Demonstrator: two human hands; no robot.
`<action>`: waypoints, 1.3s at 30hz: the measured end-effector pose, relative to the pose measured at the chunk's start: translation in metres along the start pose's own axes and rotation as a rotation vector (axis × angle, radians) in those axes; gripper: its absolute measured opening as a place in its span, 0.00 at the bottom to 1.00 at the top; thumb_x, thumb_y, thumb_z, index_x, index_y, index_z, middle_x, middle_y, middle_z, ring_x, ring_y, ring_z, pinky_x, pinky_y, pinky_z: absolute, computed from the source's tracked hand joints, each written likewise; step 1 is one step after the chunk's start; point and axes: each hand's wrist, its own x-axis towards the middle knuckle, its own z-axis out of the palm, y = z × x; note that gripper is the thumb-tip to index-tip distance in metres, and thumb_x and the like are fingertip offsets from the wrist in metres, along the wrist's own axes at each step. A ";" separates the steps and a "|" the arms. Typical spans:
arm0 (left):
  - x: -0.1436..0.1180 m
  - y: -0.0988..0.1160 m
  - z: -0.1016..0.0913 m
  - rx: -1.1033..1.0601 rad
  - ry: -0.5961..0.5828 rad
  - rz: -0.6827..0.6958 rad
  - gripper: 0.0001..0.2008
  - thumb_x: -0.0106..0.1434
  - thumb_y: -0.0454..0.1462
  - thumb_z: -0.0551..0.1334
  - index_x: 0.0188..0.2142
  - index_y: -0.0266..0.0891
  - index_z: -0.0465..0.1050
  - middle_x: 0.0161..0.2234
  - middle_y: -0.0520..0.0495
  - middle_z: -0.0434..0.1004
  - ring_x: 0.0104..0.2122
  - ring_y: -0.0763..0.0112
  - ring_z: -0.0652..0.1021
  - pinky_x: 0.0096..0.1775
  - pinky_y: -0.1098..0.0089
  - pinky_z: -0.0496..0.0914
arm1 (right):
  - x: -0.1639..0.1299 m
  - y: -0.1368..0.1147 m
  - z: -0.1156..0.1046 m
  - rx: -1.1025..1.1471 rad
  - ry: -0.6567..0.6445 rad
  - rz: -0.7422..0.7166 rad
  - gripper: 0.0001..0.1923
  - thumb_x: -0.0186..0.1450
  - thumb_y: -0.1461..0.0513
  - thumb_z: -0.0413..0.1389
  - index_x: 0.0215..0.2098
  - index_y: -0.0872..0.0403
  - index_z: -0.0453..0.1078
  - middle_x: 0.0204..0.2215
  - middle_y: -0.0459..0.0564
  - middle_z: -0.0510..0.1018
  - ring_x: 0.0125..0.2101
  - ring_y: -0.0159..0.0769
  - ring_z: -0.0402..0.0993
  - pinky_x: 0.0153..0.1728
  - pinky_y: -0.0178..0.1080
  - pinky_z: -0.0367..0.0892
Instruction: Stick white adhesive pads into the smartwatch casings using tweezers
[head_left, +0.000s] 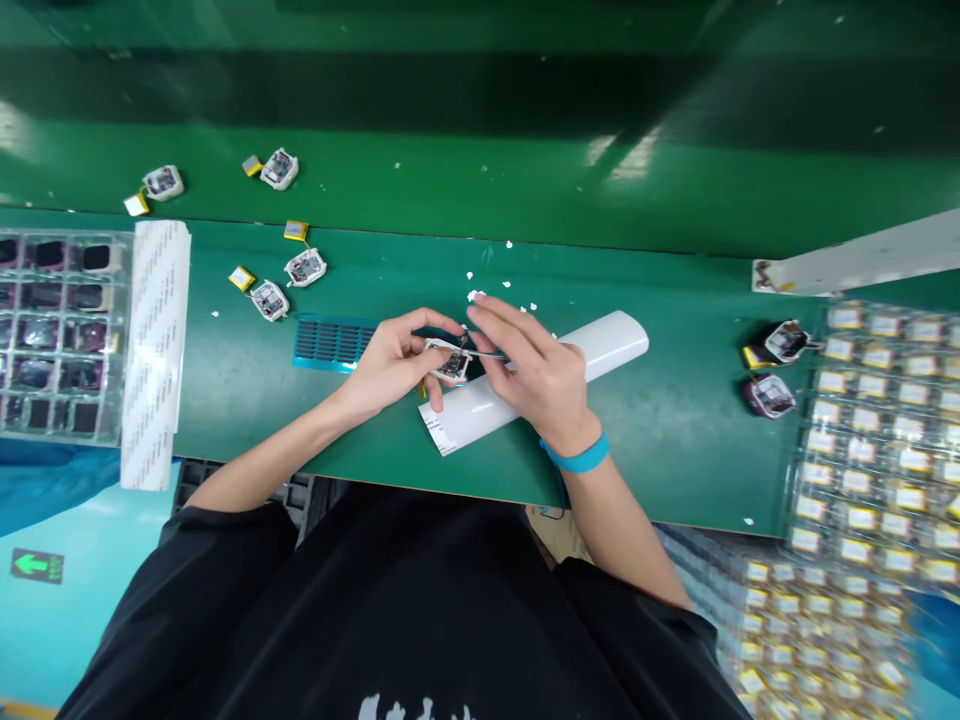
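My left hand [390,360] is closed around a small white device casing [448,362] with its circuit board exposed. A bit of yellow shows under its fingers, at the casing's lower left. Pinched in my right hand [536,370] is a pair of thin metal tweezers [484,354], its tip at the casing's upper right edge. Beneath my right hand lies a curled sheet of white sticker backing [611,345], slanting across the green bench. A blue strip with dark slots [334,342] lies left of my left hand.
Several open casings with yellow batteries [306,267] lie at the left and back. A clear tray of dark-faced units [64,335] and a printed white strip [156,350] are far left. Two dark casings [772,396] and trays of battery units [862,450] are at right. White scraps [507,284] dot the bench.
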 end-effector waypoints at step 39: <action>-0.011 -0.020 0.014 0.156 0.089 0.271 0.17 0.67 0.46 0.69 0.36 0.43 0.62 0.23 0.57 0.79 0.20 0.70 0.83 0.22 0.74 0.72 | 0.014 -0.018 -0.012 0.978 -0.220 0.682 0.21 0.70 0.44 0.63 0.36 0.53 0.77 0.27 0.45 0.81 0.24 0.29 0.73 0.23 0.32 0.66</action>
